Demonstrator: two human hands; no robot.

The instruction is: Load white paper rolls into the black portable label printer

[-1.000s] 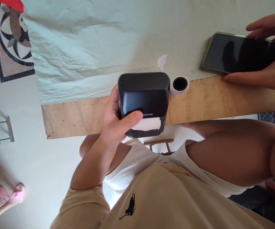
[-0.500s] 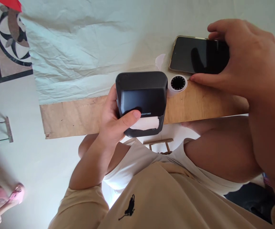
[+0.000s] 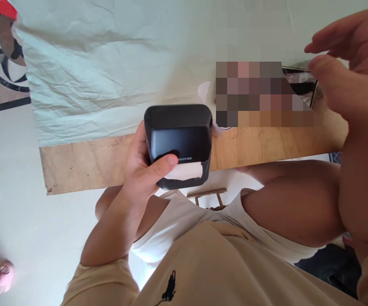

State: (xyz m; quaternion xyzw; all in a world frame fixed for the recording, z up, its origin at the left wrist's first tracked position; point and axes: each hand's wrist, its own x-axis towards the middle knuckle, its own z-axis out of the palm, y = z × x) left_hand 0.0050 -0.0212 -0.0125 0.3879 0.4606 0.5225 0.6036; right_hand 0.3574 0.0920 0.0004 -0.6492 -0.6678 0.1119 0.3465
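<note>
My left hand grips a small black label printer above the table edge, thumb across its front. A strip of white paper shows at the printer's lower slot. Off to the right, my right hand is raised with nothing in it, thumb and fingers apart, just beyond a phone. Most of that phone is covered by a pixelated patch; its visible screen is lit. A white paper roll is beside the printer, largely hidden by the same patch.
A pale green cloth covers most of the table, leaving a bare wooden edge in front. A torn white scrap lies on the cloth. Below are a wooden stool and another person's pink-shod foot.
My right hand has let go of the phone and lifted away to the right. The phone's dark screen has lit up. My left hand still holds the printer.
</note>
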